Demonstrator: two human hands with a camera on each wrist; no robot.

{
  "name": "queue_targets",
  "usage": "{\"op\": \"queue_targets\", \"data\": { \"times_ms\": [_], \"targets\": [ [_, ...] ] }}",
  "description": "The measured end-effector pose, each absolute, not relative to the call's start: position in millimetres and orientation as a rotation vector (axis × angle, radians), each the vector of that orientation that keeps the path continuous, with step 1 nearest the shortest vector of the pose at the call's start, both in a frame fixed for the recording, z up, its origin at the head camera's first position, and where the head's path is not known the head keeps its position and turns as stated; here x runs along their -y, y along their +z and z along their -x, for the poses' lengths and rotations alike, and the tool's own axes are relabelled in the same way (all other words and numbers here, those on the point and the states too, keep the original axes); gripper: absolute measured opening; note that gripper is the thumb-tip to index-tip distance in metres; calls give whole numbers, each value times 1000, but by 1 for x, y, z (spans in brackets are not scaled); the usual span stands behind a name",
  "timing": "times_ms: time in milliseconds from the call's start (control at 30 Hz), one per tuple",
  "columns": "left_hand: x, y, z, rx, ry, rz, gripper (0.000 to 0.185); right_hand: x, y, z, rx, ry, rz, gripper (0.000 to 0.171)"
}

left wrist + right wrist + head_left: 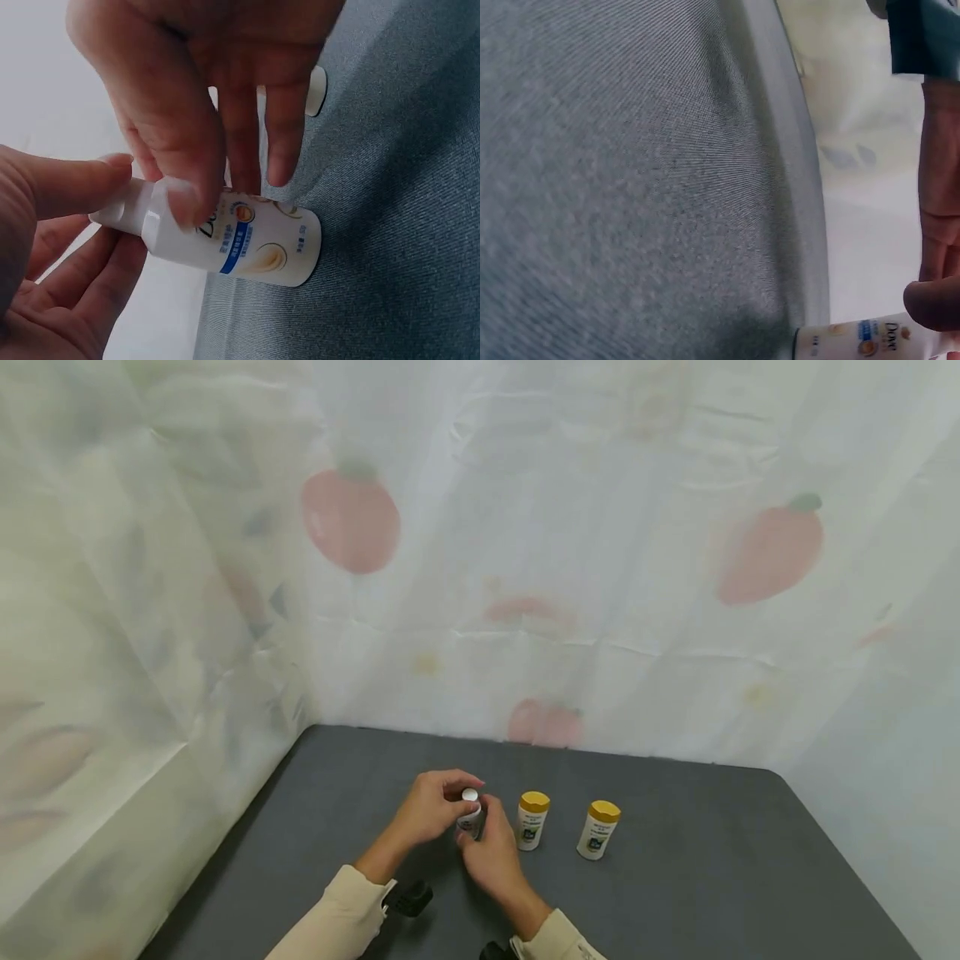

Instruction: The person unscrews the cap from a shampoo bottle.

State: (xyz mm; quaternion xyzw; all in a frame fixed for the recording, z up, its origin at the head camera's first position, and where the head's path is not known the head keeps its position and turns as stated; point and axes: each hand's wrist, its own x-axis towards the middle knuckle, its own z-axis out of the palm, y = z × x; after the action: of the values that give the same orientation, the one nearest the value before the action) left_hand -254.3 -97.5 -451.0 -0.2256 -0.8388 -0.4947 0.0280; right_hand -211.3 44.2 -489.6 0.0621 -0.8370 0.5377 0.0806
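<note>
A small white Dove bottle [259, 251] stands upright on the dark table in front of me. My left hand [429, 808] pinches its white cap [126, 206] between thumb and fingers. Lower down, my right hand [491, 853] grips the bottle's body, its thumb across the label just below the shoulder. In the right wrist view only the lower part of the bottle [847, 339] shows, with the right thumb over its upper end.
Two white bottles with yellow caps stand to the right of my hands, a nearer bottle [532, 822] and a farther bottle [597, 832]. Behind the grey table [712, 860] hangs a pale curtain [600, 527] with fruit prints.
</note>
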Motion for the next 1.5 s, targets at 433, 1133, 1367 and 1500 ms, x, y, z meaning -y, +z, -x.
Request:
{"op": "queue_targets", "data": {
  "times_ms": [433,1133,1367,1500],
  "targets": [
    [96,-453,249,2660,-1466,597,22,-40,-501,219,2417,1747,-102,42],
    [101,-421,249,2581,-1638,655,19,-37,-482,208,2350,1568,-157,43],
    [109,-398,243,2584,-1675,907,26,-50,-459,199,2329,1577,-308,40],
    [108,-386,235,2558,-1681,972,24,-58,-448,193,2307,1602,-381,43]
  ]
}}
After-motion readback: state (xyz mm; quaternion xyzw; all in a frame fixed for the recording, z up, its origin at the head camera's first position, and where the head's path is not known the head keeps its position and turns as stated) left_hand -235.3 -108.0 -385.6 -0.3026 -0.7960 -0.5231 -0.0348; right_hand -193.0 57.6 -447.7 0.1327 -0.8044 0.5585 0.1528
